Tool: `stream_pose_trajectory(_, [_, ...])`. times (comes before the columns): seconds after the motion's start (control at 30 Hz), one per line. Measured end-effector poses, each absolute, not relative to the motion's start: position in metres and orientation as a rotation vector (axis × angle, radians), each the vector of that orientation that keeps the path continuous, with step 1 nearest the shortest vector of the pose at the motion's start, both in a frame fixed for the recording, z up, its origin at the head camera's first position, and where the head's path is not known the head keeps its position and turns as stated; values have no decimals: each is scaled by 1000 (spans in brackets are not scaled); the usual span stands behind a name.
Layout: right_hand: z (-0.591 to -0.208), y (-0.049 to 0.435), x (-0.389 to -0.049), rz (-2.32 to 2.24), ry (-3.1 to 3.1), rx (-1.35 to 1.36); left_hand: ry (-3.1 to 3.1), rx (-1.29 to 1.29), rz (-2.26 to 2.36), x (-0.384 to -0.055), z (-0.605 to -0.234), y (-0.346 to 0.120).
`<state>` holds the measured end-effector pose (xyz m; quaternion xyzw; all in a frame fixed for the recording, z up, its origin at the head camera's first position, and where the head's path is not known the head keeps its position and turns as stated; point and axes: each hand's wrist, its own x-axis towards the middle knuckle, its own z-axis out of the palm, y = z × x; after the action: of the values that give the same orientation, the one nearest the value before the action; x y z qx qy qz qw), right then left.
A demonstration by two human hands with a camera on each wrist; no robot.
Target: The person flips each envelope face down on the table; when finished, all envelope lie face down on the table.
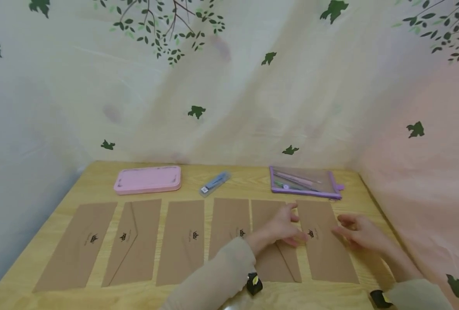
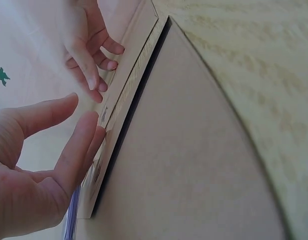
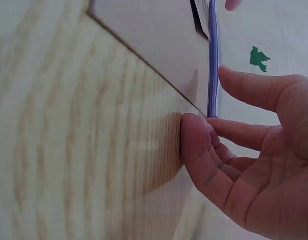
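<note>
Several brown kraft envelopes lie in a row on the wooden table, each with a small dark crown print. My left hand (image 1: 277,227) is over the gap between the rightmost envelope (image 1: 332,258) and its neighbour envelope (image 1: 268,267), fingertips by the rightmost one's left edge. On the other side, my right hand (image 1: 363,233) is at that envelope's right edge, thumb and fingers apart. In the left wrist view, the left hand (image 2: 39,175) has its thumb and fingers spread with nothing between them. In the right wrist view, the right hand (image 3: 253,165) has loosely bent fingers near an envelope corner.
Behind the row stand a pink pencil case (image 1: 148,179), a slim blue clear packet (image 1: 215,184) and a purple-edged transparent zip pouch (image 1: 305,183) with pens. A leaf-printed curtain (image 1: 229,86) hangs behind and beside the table (image 1: 190,172).
</note>
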<state>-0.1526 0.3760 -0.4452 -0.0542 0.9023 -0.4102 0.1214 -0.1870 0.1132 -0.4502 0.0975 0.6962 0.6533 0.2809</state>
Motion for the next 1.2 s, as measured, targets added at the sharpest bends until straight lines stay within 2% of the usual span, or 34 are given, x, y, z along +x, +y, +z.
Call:
stream_pose_trajectory(0.4, [-449,357,-152,-1274,2462,128,1827,121,1853,-175,-459,113])
stream_pose_trajectory(0.8, [-434,364,-154,-1349,2333,199,1986,272,1785,-163,-451,127])
stream_pose_trajectory(1.2, [-431,378,-156,-1421,2253,170,2063,268,1726,-158,-446,136])
